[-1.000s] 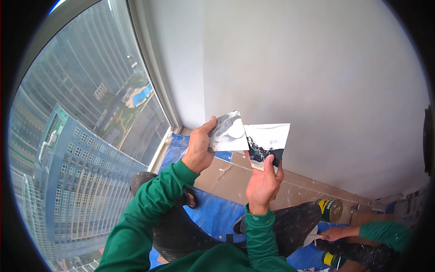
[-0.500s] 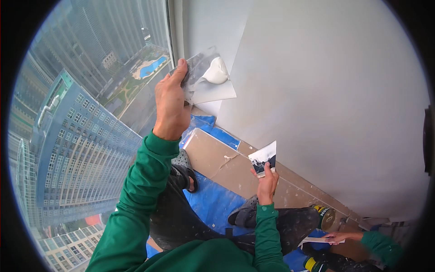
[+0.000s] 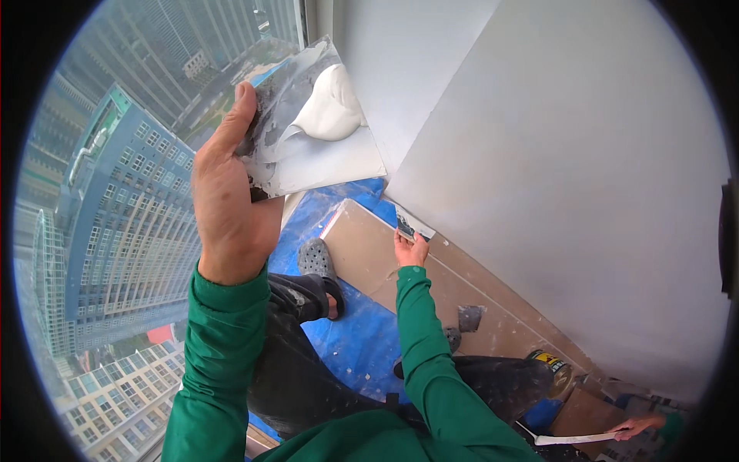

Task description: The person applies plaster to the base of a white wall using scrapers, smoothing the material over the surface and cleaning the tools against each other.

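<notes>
Raised in front of the window, my left hand point(image 3: 231, 208) grips a flat square plate point(image 3: 342, 165) by its edge, thumb along the near side. A thick mound of white putty point(image 3: 329, 108) sits on the plate, and grey smears cover part of it. Lower down and farther right, my right hand point(image 3: 412, 251) is closed on a small putty spreader point(image 3: 416, 223) with a white and dark, stained face. This spreader is close to the foot of the pale wall point(image 3: 570, 177); whether it touches the wall I cannot tell.
Brown boards point(image 3: 369, 250) and a blue sheet point(image 3: 346, 339) cover the floor around my clogs point(image 3: 315, 258). A dark square scrap point(image 3: 470, 317) lies on the board. By my right knee stands a can point(image 3: 560, 373). Another person's hand point(image 3: 639, 426) holds a long white strip point(image 3: 573, 440). Tall window point(image 3: 154, 231) at left.
My left hand and the loaded plate have come closer and moved left. The right hand has reached up and left with the spreader, toward the wall's foot. The other person's strip has moved lower.
</notes>
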Available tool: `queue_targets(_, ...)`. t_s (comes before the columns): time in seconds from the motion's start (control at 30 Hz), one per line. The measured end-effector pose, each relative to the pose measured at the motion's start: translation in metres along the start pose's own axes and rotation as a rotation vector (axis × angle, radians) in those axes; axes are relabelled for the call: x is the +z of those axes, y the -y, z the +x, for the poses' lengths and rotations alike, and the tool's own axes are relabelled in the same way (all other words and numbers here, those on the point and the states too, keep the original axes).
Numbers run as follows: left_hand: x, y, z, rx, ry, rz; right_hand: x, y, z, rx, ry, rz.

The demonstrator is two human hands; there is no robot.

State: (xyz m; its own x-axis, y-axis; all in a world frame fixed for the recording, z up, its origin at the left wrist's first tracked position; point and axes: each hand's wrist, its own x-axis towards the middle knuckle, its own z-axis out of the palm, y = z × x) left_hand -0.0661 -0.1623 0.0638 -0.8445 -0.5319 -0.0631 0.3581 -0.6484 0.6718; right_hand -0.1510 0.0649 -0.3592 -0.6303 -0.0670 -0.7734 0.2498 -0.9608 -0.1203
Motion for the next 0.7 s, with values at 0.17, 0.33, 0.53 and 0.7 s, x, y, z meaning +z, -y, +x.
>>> queue_targets(0.17,0.001,0.001,0.011,-0.007,-0.033,0.016,0.006,-0.005,0.043,-0.017,0.028,0.021)
queue_targets(0.33,0.011,0.015,0.016,-0.047,-0.022,0.034,0.013,0.001,0.026,-0.381,0.202,-0.533)
queue_targets(0.53,0.017,0.019,0.008,-0.057,-0.029,0.045,0.112,0.009,-0.087,-0.128,0.272,0.177)
queue_targets(0.7,0.026,0.013,-0.003,-0.087,0.019,-0.008,0.2,0.029,-0.209,-0.096,0.385,0.241)
